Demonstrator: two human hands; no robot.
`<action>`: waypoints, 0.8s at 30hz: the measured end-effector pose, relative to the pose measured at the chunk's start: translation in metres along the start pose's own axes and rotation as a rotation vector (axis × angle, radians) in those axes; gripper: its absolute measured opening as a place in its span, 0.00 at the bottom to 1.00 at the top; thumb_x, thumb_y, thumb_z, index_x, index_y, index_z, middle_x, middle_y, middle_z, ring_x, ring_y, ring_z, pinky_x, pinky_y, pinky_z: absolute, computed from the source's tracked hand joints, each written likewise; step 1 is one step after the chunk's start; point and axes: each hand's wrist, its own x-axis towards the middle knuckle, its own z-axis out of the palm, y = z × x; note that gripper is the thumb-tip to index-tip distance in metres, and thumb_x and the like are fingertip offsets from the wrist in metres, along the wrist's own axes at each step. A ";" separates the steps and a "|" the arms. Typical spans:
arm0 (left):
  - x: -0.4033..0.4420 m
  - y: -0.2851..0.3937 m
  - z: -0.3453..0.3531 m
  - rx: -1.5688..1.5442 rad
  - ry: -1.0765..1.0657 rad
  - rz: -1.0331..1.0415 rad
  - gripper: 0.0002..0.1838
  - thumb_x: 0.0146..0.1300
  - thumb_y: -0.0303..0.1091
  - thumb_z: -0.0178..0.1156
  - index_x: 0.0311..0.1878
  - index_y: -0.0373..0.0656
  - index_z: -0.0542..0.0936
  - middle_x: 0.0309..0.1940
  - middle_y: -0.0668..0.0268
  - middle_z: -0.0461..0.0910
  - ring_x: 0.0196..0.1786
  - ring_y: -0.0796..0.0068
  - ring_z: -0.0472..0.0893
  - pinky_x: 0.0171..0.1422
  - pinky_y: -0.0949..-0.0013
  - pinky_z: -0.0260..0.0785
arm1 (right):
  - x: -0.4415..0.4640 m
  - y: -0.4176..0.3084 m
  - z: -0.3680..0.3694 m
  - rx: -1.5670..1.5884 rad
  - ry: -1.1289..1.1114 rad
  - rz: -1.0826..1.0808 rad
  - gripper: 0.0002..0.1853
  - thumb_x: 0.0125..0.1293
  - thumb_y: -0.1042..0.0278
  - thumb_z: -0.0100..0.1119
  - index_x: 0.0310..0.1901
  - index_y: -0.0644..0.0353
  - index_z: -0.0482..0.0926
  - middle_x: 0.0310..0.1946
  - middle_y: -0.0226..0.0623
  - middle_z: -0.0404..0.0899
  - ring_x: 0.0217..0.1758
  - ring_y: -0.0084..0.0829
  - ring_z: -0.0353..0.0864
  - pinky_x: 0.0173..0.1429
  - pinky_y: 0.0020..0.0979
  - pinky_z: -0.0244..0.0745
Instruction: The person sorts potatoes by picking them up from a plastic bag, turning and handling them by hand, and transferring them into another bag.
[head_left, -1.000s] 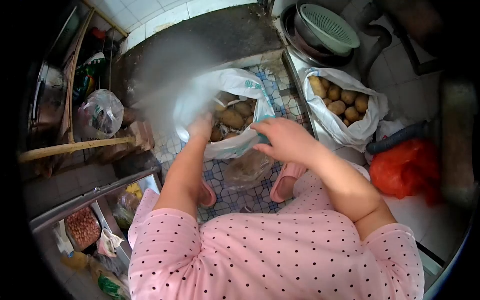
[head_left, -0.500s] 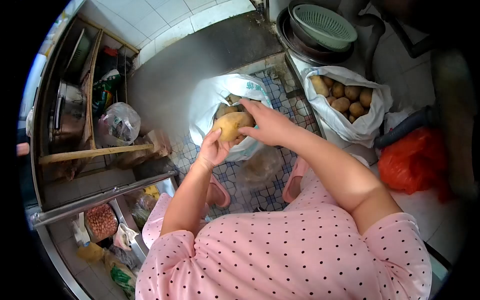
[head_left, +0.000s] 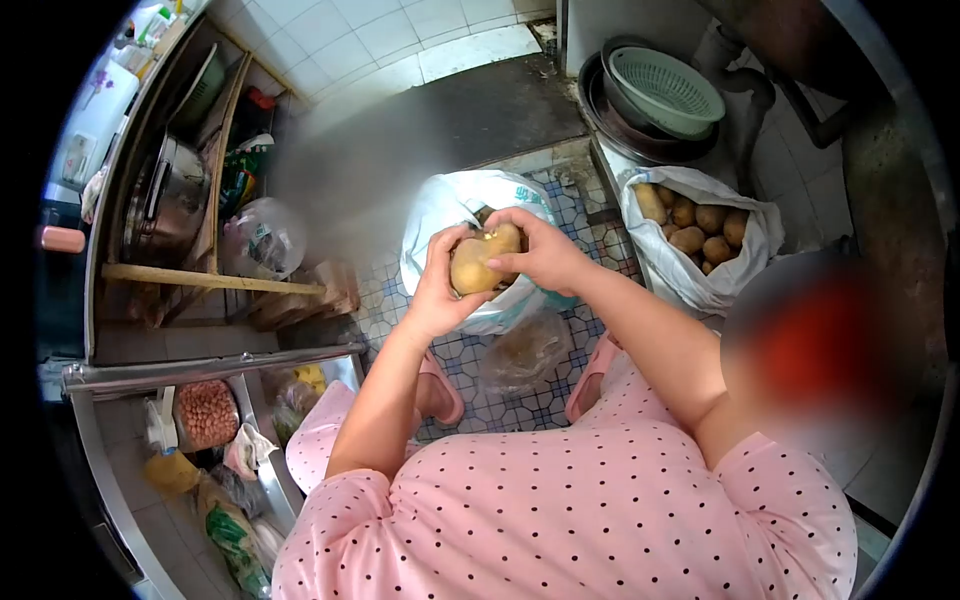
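Blue-and-white patterned floor tiles (head_left: 512,412) lie right of a brown wooden shelf (head_left: 215,281); the curled left hand (head_left: 438,283) cups a yellow-brown potato (head_left: 476,266) over an open white plastic bag (head_left: 428,215) — the right hand (head_left: 548,256), fingers bent, grips the potato too — and tiled space reaches a raised white ledge (head_left: 646,256).
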 end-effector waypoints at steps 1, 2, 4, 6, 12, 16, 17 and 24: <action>-0.001 0.012 0.003 -0.030 0.024 -0.107 0.44 0.42 0.31 0.75 0.64 0.43 0.62 0.60 0.53 0.66 0.62 0.55 0.70 0.63 0.59 0.65 | 0.001 0.003 -0.001 -0.042 -0.019 -0.054 0.26 0.54 0.70 0.67 0.56 0.57 0.71 0.50 0.35 0.75 0.54 0.28 0.74 0.57 0.30 0.70; -0.001 0.018 0.004 -0.061 0.048 -0.213 0.46 0.42 0.31 0.75 0.65 0.43 0.61 0.61 0.52 0.66 0.62 0.54 0.71 0.63 0.59 0.66 | 0.003 0.008 -0.001 -0.085 -0.038 -0.108 0.25 0.56 0.72 0.66 0.56 0.56 0.70 0.50 0.33 0.74 0.54 0.27 0.73 0.57 0.30 0.70; 0.000 0.023 0.001 -0.026 -0.010 -0.281 0.47 0.42 0.33 0.75 0.66 0.42 0.62 0.57 0.53 0.71 0.59 0.58 0.74 0.61 0.61 0.68 | 0.005 0.008 0.002 -0.178 -0.020 -0.230 0.22 0.58 0.72 0.63 0.55 0.56 0.71 0.49 0.34 0.75 0.54 0.29 0.73 0.58 0.31 0.70; 0.002 0.030 0.001 0.106 -0.048 -0.291 0.45 0.42 0.32 0.75 0.65 0.42 0.64 0.52 0.57 0.75 0.56 0.64 0.75 0.59 0.65 0.69 | 0.006 0.006 0.006 -0.279 0.054 -0.369 0.19 0.59 0.71 0.60 0.54 0.56 0.73 0.46 0.38 0.76 0.52 0.34 0.76 0.58 0.34 0.69; 0.002 0.049 0.005 0.367 -0.053 -0.343 0.38 0.44 0.35 0.73 0.58 0.37 0.67 0.51 0.48 0.74 0.53 0.50 0.77 0.57 0.59 0.70 | 0.008 0.006 0.014 -0.488 0.052 -0.485 0.10 0.64 0.71 0.53 0.45 0.58 0.79 0.43 0.41 0.77 0.50 0.42 0.76 0.56 0.37 0.70; -0.004 0.050 0.016 0.439 -0.011 -0.352 0.38 0.45 0.35 0.72 0.59 0.36 0.65 0.52 0.45 0.73 0.54 0.48 0.76 0.58 0.58 0.69 | 0.009 0.011 0.027 -0.448 0.189 -0.301 0.10 0.66 0.68 0.52 0.44 0.60 0.80 0.35 0.39 0.80 0.43 0.41 0.78 0.51 0.36 0.72; -0.006 0.050 0.017 0.444 -0.018 -0.364 0.38 0.45 0.35 0.72 0.59 0.36 0.66 0.52 0.45 0.73 0.54 0.48 0.76 0.58 0.58 0.69 | 0.012 0.016 0.028 -0.415 0.212 -0.251 0.11 0.67 0.66 0.51 0.45 0.60 0.80 0.33 0.37 0.80 0.42 0.39 0.79 0.50 0.35 0.72; -0.019 0.021 0.004 -0.061 0.025 -0.485 0.31 0.51 0.34 0.70 0.57 0.39 0.68 0.44 0.55 0.78 0.44 0.59 0.80 0.45 0.66 0.74 | 0.023 0.005 0.024 0.176 0.183 0.311 0.19 0.73 0.55 0.47 0.54 0.58 0.77 0.40 0.30 0.79 0.42 0.21 0.76 0.45 0.26 0.73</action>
